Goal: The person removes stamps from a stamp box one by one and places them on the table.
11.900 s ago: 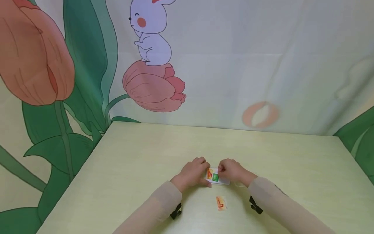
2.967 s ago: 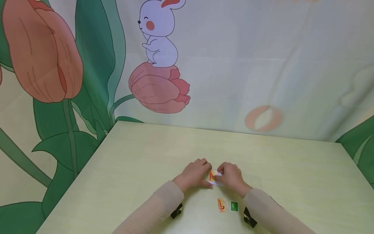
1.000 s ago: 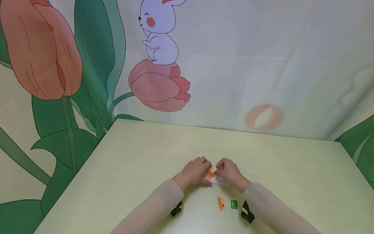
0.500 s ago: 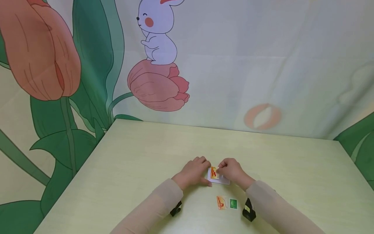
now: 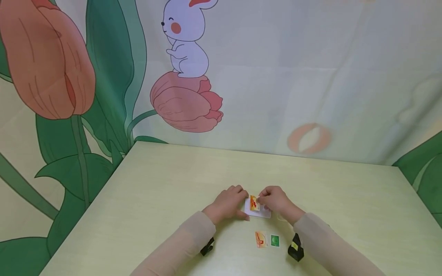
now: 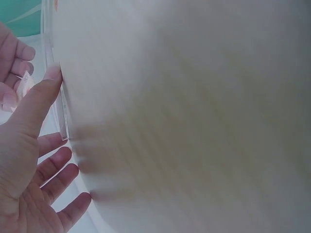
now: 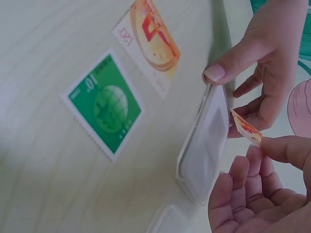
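My left hand (image 5: 226, 204) holds a small clear plastic case (image 7: 204, 145) with a white inside on the table, thumb at its near edge and fingers at the far edge. Between thumb and forefinger, my right hand (image 5: 276, 200) pinches an orange postage stamp (image 7: 247, 130) by one corner. This stamp is tilted, raised over the case. Nearer to me, a green postage stamp (image 7: 106, 104) with a globe picture and a second orange stamp (image 7: 151, 43) lie flat on the table side by side.
A clear plastic lid or sheet (image 7: 170, 221) lies on the table right of the case, partly under my right forearm. Black camera straps circle both wrists. A printed cloth (image 5: 255, 76) with tulips and a rabbit hangs behind the table's far edge.
The green stamp went from the case to the table beside the orange one. Since then my right hand has picked the other orange stamp off the case; my left hand stays put.
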`<state>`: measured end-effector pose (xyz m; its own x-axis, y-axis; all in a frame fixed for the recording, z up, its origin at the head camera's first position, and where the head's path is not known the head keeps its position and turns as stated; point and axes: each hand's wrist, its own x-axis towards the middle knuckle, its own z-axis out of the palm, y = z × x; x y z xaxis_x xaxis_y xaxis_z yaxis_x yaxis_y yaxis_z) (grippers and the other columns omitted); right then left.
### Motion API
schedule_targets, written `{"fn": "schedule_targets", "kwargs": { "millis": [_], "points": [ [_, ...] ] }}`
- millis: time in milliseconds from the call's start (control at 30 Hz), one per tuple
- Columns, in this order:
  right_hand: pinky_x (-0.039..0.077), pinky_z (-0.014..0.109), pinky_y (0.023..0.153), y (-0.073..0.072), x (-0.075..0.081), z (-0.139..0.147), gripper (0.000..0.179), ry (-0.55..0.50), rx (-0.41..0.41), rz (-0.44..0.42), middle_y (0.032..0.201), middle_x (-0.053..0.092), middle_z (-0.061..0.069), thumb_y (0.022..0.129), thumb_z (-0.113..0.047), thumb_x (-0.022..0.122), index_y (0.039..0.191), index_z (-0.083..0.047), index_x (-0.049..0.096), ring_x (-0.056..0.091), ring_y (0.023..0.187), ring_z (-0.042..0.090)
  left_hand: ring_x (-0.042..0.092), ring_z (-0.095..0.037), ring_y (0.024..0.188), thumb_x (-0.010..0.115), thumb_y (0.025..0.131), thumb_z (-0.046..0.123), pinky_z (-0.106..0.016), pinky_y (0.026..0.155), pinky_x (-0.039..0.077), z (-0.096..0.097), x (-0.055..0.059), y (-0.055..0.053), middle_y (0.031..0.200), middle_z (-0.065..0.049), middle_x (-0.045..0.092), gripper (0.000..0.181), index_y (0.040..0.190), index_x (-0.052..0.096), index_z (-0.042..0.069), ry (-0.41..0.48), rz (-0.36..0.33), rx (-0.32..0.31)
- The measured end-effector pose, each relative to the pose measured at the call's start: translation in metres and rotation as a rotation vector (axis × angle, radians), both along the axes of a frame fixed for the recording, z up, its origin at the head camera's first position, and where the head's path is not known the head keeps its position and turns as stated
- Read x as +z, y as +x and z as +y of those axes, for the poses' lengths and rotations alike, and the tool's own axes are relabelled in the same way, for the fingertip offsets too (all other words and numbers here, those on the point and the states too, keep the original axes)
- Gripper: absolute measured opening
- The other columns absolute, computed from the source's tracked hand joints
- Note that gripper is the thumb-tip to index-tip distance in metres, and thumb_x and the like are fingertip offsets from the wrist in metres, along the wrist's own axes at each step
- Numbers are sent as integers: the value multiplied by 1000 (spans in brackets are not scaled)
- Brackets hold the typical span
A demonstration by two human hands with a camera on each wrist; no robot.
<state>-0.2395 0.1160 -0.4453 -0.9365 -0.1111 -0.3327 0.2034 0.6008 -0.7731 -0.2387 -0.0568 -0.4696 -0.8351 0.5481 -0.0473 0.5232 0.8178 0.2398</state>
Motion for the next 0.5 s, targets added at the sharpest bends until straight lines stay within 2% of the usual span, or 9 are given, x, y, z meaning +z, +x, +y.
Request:
{"fn": "schedule_targets", "kwargs": {
  "millis": [500],
  "points": [
    [45, 28, 58, 18, 9, 3, 9, -40, 37, 6, 79, 57, 5, 84, -10, 61, 87, -1, 59, 50, 66, 16, 48, -16, 97, 74, 69, 49, -29, 81, 45, 0, -3, -1, 112, -1, 53, 60, 115, 56, 14, 0, 3, -1]
  ]
}}
